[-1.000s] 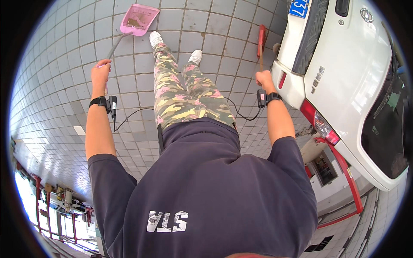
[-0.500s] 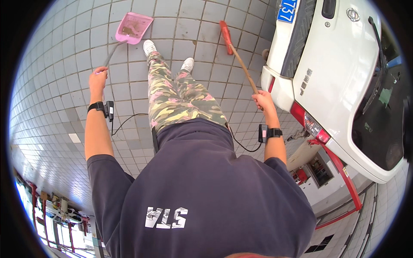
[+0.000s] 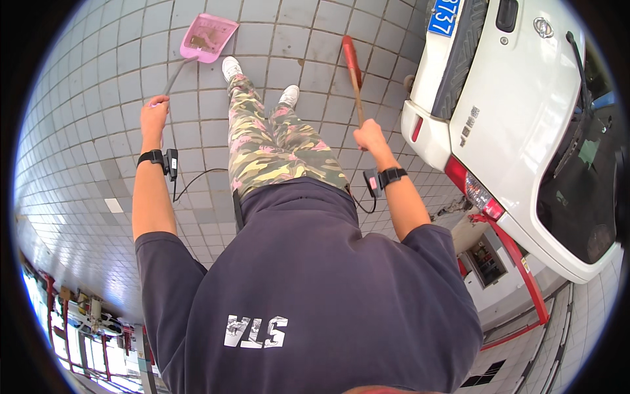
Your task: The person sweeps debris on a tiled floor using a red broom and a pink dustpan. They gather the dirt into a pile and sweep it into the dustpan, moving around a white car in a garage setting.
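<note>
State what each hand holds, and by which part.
Left hand: a pink long-handled dustpan, by its handle. Right hand: a red broom, by its brown handle.

Pink dustpan [image 3: 224,31] and red-headed broom [image 3: 349,51] over a grey tiled floor [image 3: 279,43]
The dustpan handle [image 3: 176,77] is grey, the broom handle [image 3: 359,108] tan. My trousers [image 3: 275,148] are green, brown, yellow and pink camouflage, my shoes [image 3: 231,67] white, my T-shirt [image 3: 315,262] dark navy with a white print [image 3: 256,331]. Beside me, a white car [image 3: 512,118] carries a red-and-clear tail light [image 3: 457,173] and blue licence plate [image 3: 443,16].
</note>
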